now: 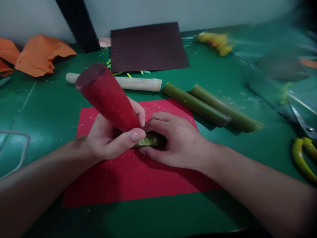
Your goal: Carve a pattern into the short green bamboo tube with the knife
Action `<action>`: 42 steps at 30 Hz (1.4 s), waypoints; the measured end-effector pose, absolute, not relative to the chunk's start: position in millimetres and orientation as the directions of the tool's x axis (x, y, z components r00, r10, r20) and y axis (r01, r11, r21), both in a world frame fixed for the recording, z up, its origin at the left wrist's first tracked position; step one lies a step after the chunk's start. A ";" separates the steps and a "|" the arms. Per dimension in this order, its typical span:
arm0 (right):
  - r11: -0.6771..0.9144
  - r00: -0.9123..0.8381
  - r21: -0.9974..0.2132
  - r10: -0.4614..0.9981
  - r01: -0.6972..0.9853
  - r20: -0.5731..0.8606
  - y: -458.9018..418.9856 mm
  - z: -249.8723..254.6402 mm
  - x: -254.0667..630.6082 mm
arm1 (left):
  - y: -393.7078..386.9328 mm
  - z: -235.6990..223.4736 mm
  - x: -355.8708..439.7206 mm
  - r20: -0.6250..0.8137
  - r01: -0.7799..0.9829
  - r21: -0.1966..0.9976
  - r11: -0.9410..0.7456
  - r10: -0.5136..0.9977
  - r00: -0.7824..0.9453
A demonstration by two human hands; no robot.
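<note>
My left hand (106,145) is closed around a thick red cylinder (106,96), which leans up and to the left with its flat, darker end raised. Its lower end is hidden in my grip, so I cannot tell whether a blade or anything else is attached. Below it, a short green bamboo piece (148,140) with pale scratched marks lies over the red sheet (119,181). My right hand (180,142) grips this piece from the right, covering much of it, and its fingertips come close to my left fingers. Fine pale shavings are scattered over the sheet.
Behind my hands lie a pale stick (141,83) and two green bamboo lengths, one nearer (196,105). Farther back are a dark sheet (148,48), a yellow-handled corded tool (214,42), crumpled orange paper (41,56) and a black post (80,26). Scissors (305,153) lie at right.
</note>
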State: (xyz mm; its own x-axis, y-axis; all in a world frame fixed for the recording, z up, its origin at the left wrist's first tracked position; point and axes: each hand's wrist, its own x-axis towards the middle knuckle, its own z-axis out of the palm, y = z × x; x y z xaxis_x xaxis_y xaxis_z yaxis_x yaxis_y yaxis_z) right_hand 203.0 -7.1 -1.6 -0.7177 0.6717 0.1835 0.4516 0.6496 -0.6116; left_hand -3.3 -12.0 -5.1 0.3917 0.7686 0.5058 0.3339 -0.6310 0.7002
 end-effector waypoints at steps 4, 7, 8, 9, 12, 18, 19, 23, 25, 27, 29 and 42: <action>0.643 -0.707 -0.625 0.679 0.442 0.197 -6.7 -3.3 202.9 | -8.8 -10.1 0.7 0.677 0.057 0.657 -0.752 0.622 0.393; 0.643 -0.700 -0.633 0.681 0.431 0.215 -6.1 -4.9 203.3 | -4.8 -9.5 0.6 0.705 0.073 0.603 -0.794 0.574 0.417; 0.646 -0.700 -0.634 0.679 0.425 0.222 -6.1 -5.3 203.5 | -3.7 -8.3 -0.1 0.719 0.089 0.559 -0.825 0.535 0.444; 0.649 -0.701 -0.633 0.676 0.421 0.228 -6.1 -5.6 203.8 | -2.9 -6.8 -0.8 0.723 0.111 0.524 -0.845 0.510 0.466; 0.652 -0.696 -0.628 0.679 0.425 0.234 -6.6 -6.0 204.3 | -2.1 -1.6 -2.4 0.737 0.149 0.459 -0.876 0.468 0.488; 0.630 -0.710 -0.657 0.675 0.414 0.200 -4.8 -5.0 204.2 | -1.3 8.2 -3.0 0.699 0.147 0.441 -0.885 0.442 0.562; 0.629 -0.713 -0.659 0.674 0.414 0.195 -4.2 -4.6 204.2 | -1.0 9.3 -3.3 0.693 0.141 0.430 -0.892 0.426 0.582; 0.637 -0.726 -0.658 0.660 0.403 0.194 -3.1 -3.5 205.0 | -1.4 9.8 -5.5 0.672 0.178 0.456 -0.872 0.468 0.573; 0.637 -0.728 -0.659 0.658 0.400 0.194 -3.3 -3.3 205.3 | -2.1 8.9 -6.9 0.678 0.193 0.460 -0.867 0.483 0.554; 0.631 -0.720 -0.660 0.667 0.407 0.194 -3.7 -3.1 205.2 | -2.6 7.9 -8.0 0.695 0.176 0.453 -0.874 0.470 0.544; 0.626 -0.714 -0.659 0.675 0.418 0.188 -4.1 -2.9 204.7 | -2.7 6.8 -8.8 0.690 0.150 0.460 -0.875 0.458 0.560; 0.626 -0.696 -0.647 0.690 0.435 0.199 -5.7 -3.1 203.5 | -1.1 3.2 -9.0 0.666 0.152 0.513 -0.845 0.503 0.551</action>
State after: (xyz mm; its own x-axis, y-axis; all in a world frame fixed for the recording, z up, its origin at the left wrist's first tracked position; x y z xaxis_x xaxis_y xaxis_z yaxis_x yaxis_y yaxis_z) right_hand 203.5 -5.7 -3.1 -0.6958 0.6901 0.1989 0.4353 0.6255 -0.6475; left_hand -9.0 -1.1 3.2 0.5509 0.5034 0.6657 0.1524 -0.8449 0.5128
